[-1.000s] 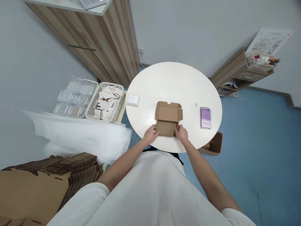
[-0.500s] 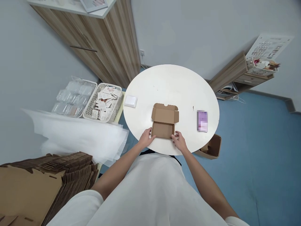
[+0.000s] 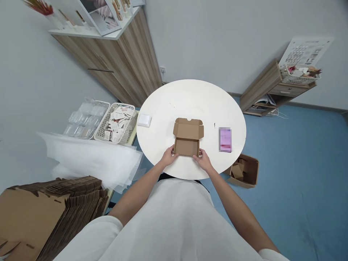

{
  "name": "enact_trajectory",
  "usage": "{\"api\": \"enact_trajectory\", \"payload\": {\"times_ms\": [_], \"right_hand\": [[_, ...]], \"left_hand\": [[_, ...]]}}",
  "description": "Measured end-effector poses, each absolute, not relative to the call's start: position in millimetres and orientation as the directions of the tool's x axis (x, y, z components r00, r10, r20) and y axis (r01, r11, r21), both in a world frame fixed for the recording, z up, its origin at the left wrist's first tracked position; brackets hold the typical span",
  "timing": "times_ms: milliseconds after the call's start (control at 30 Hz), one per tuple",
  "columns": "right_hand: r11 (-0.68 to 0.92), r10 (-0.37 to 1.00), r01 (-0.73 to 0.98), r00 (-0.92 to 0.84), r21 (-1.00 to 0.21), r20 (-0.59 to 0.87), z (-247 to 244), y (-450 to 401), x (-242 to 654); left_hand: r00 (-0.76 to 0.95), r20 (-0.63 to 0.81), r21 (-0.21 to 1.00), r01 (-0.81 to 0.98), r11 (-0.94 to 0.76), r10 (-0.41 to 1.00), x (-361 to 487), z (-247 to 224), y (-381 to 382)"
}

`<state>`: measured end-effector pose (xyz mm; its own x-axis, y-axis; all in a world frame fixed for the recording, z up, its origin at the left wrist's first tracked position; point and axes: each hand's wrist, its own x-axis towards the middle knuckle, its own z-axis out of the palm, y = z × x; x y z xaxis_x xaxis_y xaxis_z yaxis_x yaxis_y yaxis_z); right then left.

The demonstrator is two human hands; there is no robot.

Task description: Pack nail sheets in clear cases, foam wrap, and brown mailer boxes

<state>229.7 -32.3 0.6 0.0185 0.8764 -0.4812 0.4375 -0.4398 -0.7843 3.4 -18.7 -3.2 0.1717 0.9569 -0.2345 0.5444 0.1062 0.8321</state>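
Note:
A small brown cardboard box (image 3: 186,147) lies on the round white table (image 3: 160,98), its lid raised at the far side with the side flaps spread. Nothing shows inside its tray. My left hand (image 3: 169,156) grips the near left corner, thumb at the front edge and fingers along the outer side. At the near right corner my right hand (image 3: 203,159) holds the box the same way. A white packet (image 3: 144,120) rests by the table's left edge. To the right of the box lies a pixelated purple item (image 3: 225,139).
Left of the table are white baskets with cards (image 3: 119,121) and clear plastic packs (image 3: 88,116), white sheets (image 3: 92,156) and a stack of flat cardboard (image 3: 35,217). A cardboard carton (image 3: 250,172) stands on the floor at right. A wooden cabinet (image 3: 130,54) stands behind.
The camera view has shifted, so the table sits further left in the picture. Both hands remain at the box's near corners, and the box still stands with its lid up.

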Motion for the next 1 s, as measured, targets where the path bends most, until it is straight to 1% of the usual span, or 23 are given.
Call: {"api": "enact_trajectory", "payload": {"times_ms": [133,233,300,367,433,500,567,633,700,767,800,900,1000], "right_hand": [[-0.429,0.879,0.410,-0.014,-0.805,-0.476,-3.8,-33.0,231.7],[-0.414,0.890,0.396,-0.016,-0.820,-0.456,-8.1,-37.6,230.1],[-0.400,0.905,0.401,0.031,-0.824,-0.424,-9.9,-42.7,229.2],[-0.378,0.925,0.430,0.138,-0.820,-0.355,-9.7,-49.5,228.0],[-0.337,0.937,0.480,0.254,-0.810,-0.240,-6.3,-56.9,224.6],[-0.265,0.949,0.534,0.292,-0.803,-0.119,0.7,-62.3,216.0],[-0.167,0.973,0.568,0.229,-0.806,-0.041,10.3,-62.6,199.5],[-0.078,0.994,0.564,0.102,-0.822,-0.024,20.5,-55.5,174.0],[-0.045,0.997,0.543,-0.032,-0.839,-0.073,28.0,-40.7,140.7],[-0.087,0.977,0.525,-0.121,-0.847,-0.176,30.5,-19.6,103.0],[-0.127,0.965,0.506,-0.138,-0.853,-0.225,29.5,-7.4,83.7],[-0.303,0.920,0.403,-0.114,-0.864,-0.376,19.4,33.0,30.2],[-0.472,0.867,0.244,-0.048,-0.847,-0.497,6.0,73.9,-10.7]], "left_hand": [[0.196,-0.223,0.840,0.536,0.086,0.955,5.8,-2.7,-20.8],[0.129,-0.296,0.805,0.568,0.174,0.947,0.8,-7.4,-26.5],[0.068,-0.351,0.776,0.579,0.249,0.934,-4.4,-11.4,-29.9],[0.050,-0.378,0.771,0.570,0.285,0.924,-10.5,-14.1,-31.9],[0.049,-0.393,0.775,0.555,0.303,0.918,-17.8,-14.6,-32.0],[0.046,-0.404,0.778,0.542,0.317,0.913,-27.2,-12.9,-30.2],[0.040,-0.405,0.783,0.531,0.324,0.914,-40.0,-9.9,-26.0],[0.013,-0.379,0.788,0.528,0.316,0.925,-57.6,-7.0,-18.5],[-0.050,-0.322,0.792,0.533,0.298,0.945,-80.7,-5.1,-7.0],[-0.150,-0.247,0.791,0.539,0.289,0.957,-108.5,-4.2,8.6],[-0.207,-0.216,0.789,0.539,0.295,0.954,-123.5,-4.0,17.8],[-0.349,-0.178,0.792,0.504,0.344,0.920,-166.6,-4.7,49.9],[-0.380,-0.208,0.794,0.473,0.382,0.901,-196.8,-8.1,84.0]]}}
